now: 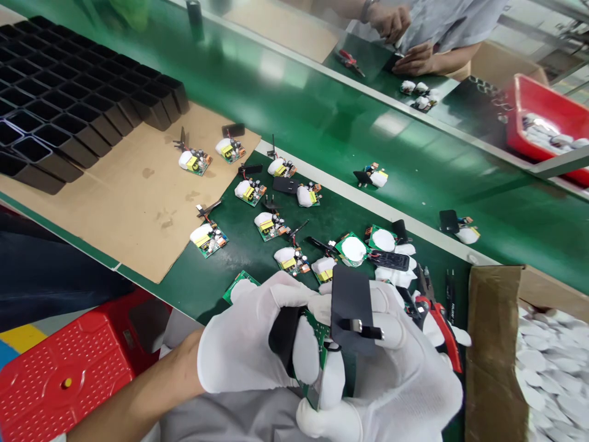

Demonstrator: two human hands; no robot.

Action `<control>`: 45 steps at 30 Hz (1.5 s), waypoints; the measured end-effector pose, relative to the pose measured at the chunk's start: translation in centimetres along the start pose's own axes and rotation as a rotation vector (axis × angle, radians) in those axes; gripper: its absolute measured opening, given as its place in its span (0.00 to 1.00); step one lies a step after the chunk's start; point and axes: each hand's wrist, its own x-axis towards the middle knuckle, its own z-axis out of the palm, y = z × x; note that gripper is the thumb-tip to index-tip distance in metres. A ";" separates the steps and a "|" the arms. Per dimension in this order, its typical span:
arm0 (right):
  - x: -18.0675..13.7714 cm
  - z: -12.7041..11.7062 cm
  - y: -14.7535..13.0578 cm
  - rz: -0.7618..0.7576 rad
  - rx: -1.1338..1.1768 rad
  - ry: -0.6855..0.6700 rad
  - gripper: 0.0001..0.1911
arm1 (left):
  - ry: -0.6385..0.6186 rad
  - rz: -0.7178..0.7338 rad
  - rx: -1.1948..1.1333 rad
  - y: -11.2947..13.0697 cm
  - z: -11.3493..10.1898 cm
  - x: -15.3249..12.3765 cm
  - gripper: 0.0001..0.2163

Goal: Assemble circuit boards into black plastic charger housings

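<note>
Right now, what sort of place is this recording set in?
Probably an electronics assembly line: a long green conveyor belt, many small green circuit boards with white pads spread on the bench, and a black plastic tray of empty square cells. Another person's hands work opposite.

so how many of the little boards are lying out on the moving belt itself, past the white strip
2. One board lies mid-belt, just beyond the white strip. The other board lies further right, beside a black cover. The belt runs out of frame, so more may be hidden.

Black trays (69, 116) stand on cardboard (138, 202); red-handled pliers (444, 325) lie near a red bin (543, 104) across the green belt (322, 116).
</note>
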 end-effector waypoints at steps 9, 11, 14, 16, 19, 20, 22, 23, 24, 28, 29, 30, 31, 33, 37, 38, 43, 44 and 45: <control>-0.1 0.2 0.1 0.000 -0.008 0.001 0.24 | -0.031 0.002 0.024 -0.3 -0.2 -0.1 0.39; -0.3 0.1 0.2 0.007 -0.005 0.005 0.27 | -0.037 -0.021 0.049 -0.3 -0.2 -0.1 0.39; -0.3 0.1 0.3 -0.002 0.015 -0.003 0.24 | -0.044 -0.063 0.071 -0.3 -0.1 0.0 0.38; -0.3 0.1 0.3 -0.017 0.028 -0.008 0.23 | -0.047 -0.070 0.048 -0.3 -0.1 0.1 0.35; -0.3 0.2 0.3 -0.016 0.036 0.003 0.23 | -0.042 -0.033 -0.013 -0.2 -0.1 0.2 0.34; -0.3 0.2 0.3 -0.013 0.037 0.009 0.23 | -0.034 -0.016 -0.030 -0.2 -0.1 0.3 0.34; -0.3 0.2 0.3 -0.011 0.029 0.011 0.21 | -0.033 -0.002 -0.055 -0.1 -0.1 0.3 0.34; -0.4 0.2 0.3 -0.009 0.021 0.009 0.21 | -0.035 -0.008 -0.061 -0.1 -0.1 0.3 0.35; -0.4 0.2 0.3 -0.009 0.014 0.009 0.21 | -0.035 -0.020 -0.059 -0.1 -0.1 0.2 0.35; -0.4 0.1 0.5 -0.017 0.024 0.007 0.23 | -0.027 -0.106 0.036 0.2 -0.2 0.3 0.38; -0.4 0.1 0.5 -0.016 0.026 0.010 0.25 | -0.042 -0.136 0.060 0.3 -0.2 0.3 0.37; -0.4 0.1 0.6 -0.010 0.021 0.011 0.27 | -0.064 -0.162 0.073 0.3 -0.3 0.4 0.35; -0.5 0.1 0.6 -0.010 0.016 0.016 0.30 | -0.081 -0.182 0.076 0.4 -0.2 0.4 0.34; -0.7 0.2 0.8 -0.016 0.025 0.028 0.32 | -0.075 -0.190 0.076 0.4 -0.1 0.4 0.33; -1.0 0.5 1.1 0.025 0.082 -0.025 0.24 | -0.001 -0.153 0.082 -0.1 0.0 -0.2 0.36; -0.9 0.5 1.1 0.028 0.083 -0.037 0.23 | -0.001 -0.138 0.076 -0.1 0.0 -0.3 0.36; 0.2 -0.1 0.4 -0.060 0.011 -0.010 0.29 | -0.037 -0.163 0.088 -0.1 0.0 -0.1 0.33; 0.3 -0.2 0.3 -0.054 0.010 -0.022 0.28 | -0.061 -0.203 0.097 -0.1 0.3 0.1 0.32; 0.3 -0.3 0.1 -0.038 0.015 -0.035 0.26 | -0.084 -0.237 0.107 -0.1 0.6 0.4 0.30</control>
